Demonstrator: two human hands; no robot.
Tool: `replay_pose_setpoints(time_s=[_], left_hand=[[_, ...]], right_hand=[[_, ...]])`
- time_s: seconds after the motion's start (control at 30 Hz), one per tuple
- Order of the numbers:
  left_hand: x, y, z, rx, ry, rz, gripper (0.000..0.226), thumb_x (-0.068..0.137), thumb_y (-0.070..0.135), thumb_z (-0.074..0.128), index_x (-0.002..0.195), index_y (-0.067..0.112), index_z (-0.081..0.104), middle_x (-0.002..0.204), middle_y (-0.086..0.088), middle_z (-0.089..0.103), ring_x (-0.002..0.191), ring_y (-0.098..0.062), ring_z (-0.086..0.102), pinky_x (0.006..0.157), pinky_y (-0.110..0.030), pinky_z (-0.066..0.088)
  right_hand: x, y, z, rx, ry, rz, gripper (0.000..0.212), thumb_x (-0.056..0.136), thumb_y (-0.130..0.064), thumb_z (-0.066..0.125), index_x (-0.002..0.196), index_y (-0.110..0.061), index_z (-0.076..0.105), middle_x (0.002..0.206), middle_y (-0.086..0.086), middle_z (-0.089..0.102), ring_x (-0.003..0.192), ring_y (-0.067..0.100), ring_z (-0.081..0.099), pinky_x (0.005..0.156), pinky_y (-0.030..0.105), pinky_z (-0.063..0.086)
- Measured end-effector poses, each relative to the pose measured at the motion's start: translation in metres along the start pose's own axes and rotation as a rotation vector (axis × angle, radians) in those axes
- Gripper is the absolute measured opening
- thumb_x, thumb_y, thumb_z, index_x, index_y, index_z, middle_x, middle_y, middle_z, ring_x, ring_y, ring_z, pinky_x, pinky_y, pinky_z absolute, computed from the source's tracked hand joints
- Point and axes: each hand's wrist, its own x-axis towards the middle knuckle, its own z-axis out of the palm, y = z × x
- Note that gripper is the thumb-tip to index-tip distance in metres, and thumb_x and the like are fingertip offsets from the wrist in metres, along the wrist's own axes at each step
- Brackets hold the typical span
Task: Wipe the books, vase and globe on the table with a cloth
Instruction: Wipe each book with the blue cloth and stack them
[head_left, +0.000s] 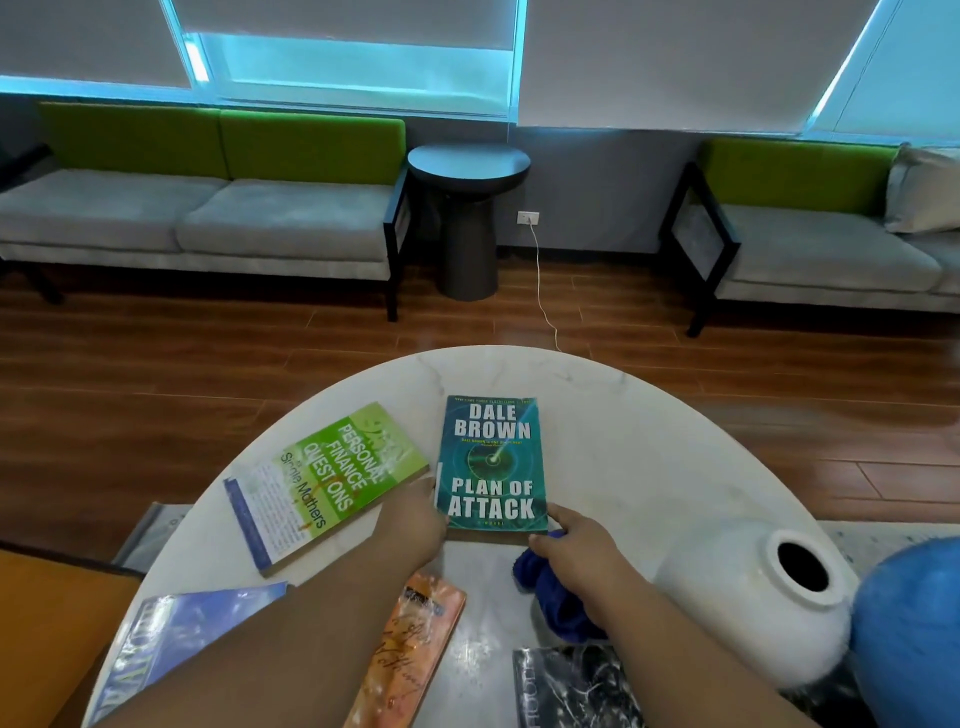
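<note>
Grey-green sofa, dark round side table, wall socket, white cable, wooden floor

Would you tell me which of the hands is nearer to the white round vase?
Right. The right hand, gripping a blue cloth, is just left of the white round vase; the left hand is farther left, at the teal paperback's corner.

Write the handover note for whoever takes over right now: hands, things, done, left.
Left hand touches the teal book's near left corner; its grip is hidden. Right hand holds the blue cloth at that book's near right corner.
On the table: green book left of the teal one; blue book, orange book and black book along the near edge; white vase and blue globe at right.
Done: cannot tell what is wiped.
Left: likely the teal book next, then check the rest.
</note>
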Motion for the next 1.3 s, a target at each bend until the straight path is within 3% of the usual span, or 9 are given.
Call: replay_pose_setpoints(time_s=[0.1,0.27,0.4,0.6,0.7,0.83,0.97,1.13,1.3], left_hand=[[0.001,-0.002,0.002,0.025,0.02,0.008,0.03,0.09,0.006,0.053,0.118,0.012,0.063,0.115,-0.011,0.066,0.1,-0.024,0.061,0.076,-0.024,0.044],[-0.002,-0.008,-0.001,0.139,-0.006,0.005,0.03,0.085,0.009,0.059,0.115,0.014,0.063,0.112,-0.01,0.065,0.1,-0.025,0.06,0.083,-0.03,0.05],[-0.018,-0.016,-0.007,0.191,0.032,0.063,0.039,0.094,0.019,0.054,0.133,0.016,0.052,0.131,-0.01,0.053,0.121,-0.024,0.049,0.098,-0.033,0.042],[-0.07,-0.053,-0.038,0.032,0.175,0.145,0.04,0.093,0.023,0.06,0.133,0.023,0.054,0.128,0.004,0.055,0.118,-0.014,0.05,0.101,-0.029,0.039],[-0.101,-0.089,-0.051,0.071,0.091,0.121,0.045,0.086,0.024,0.066,0.13,0.021,0.057,0.122,0.004,0.059,0.114,-0.012,0.054,0.1,-0.025,0.039],[-0.137,-0.121,-0.055,0.258,-0.021,0.112,0.067,0.072,0.04,0.054,0.134,0.017,0.052,0.133,0.0,0.055,0.125,-0.017,0.049,0.105,-0.024,0.032],[-0.15,-0.139,-0.049,0.427,0.058,0.274,0.036,0.059,0.042,0.051,0.084,0.022,0.069,0.08,0.007,0.068,0.083,-0.018,0.069,0.08,-0.024,0.05],[-0.157,-0.142,-0.043,0.414,-0.083,0.22,0.046,0.067,0.043,0.057,0.112,0.032,0.059,0.104,0.01,0.059,0.104,-0.015,0.057,0.085,-0.032,0.045],[-0.168,-0.124,-0.028,0.276,-0.06,0.219,0.061,0.069,0.046,0.062,0.126,0.024,0.058,0.118,0.006,0.057,0.113,-0.015,0.052,0.09,-0.026,0.041]], right_hand=[[0.001,0.001,0.002,-0.024,-0.021,0.009,0.052,0.092,-0.012,0.058,0.141,-0.026,0.046,0.099,0.0,0.064,0.082,0.015,0.057,0.072,0.024,0.046],[-0.002,0.003,0.0,-0.098,-0.036,0.008,0.05,0.094,-0.014,0.056,0.141,-0.025,0.045,0.094,0.002,0.059,0.068,0.011,0.051,0.065,0.021,0.042],[-0.015,0.002,0.002,-0.108,0.12,-0.008,0.041,0.091,-0.018,0.059,0.132,-0.02,0.052,0.107,0.002,0.057,0.095,0.019,0.057,0.084,0.028,0.047],[-0.048,-0.004,-0.005,0.363,0.182,0.001,0.005,0.09,-0.017,0.062,0.095,-0.018,0.065,0.099,0.012,0.066,0.074,0.027,0.062,0.059,0.033,0.05],[-0.066,-0.003,-0.009,0.692,0.042,0.198,0.014,0.088,-0.021,0.065,0.095,-0.009,0.067,0.088,0.022,0.068,0.063,0.04,0.062,0.054,0.045,0.05],[-0.088,0.007,-0.002,0.735,-0.043,0.318,0.032,0.078,-0.026,0.071,0.104,-0.006,0.068,0.101,0.029,0.066,0.076,0.05,0.059,0.054,0.045,0.049],[-0.105,0.013,0.005,0.709,-0.012,0.317,0.027,0.08,-0.023,0.072,0.1,-0.004,0.07,0.09,0.027,0.067,0.068,0.042,0.059,0.064,0.05,0.051],[-0.128,0.011,0.012,0.689,-0.021,0.323,0.021,0.087,-0.023,0.067,0.095,-0.004,0.067,0.08,0.021,0.065,0.048,0.035,0.058,0.054,0.041,0.049],[-0.134,0.018,0.017,0.482,0.054,0.171,0.02,0.086,-0.01,0.068,0.105,-0.006,0.065,0.091,0.021,0.067,0.069,0.034,0.061,0.065,0.04,0.051]])
